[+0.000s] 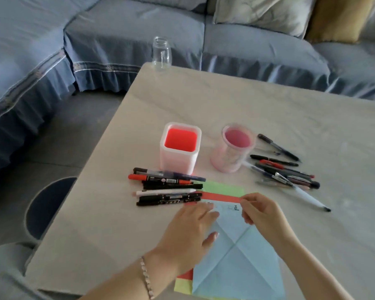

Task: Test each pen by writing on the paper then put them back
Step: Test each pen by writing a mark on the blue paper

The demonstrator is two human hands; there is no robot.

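While the left hand (188, 230) lies flat, fingers straight, on the paper (236, 256), the right hand (262, 211) pinches its far edge. Markers (169, 189) lie beside the square holder (179, 156) (pens (286, 172) by the round holder (232, 156)).

Upright at the far corner of the table (225, 105): clear glass jar (161, 54). Beyond it: blue sofa (128, 40) carrying pale cushion (264, 11) and mustard cushion (338, 18).
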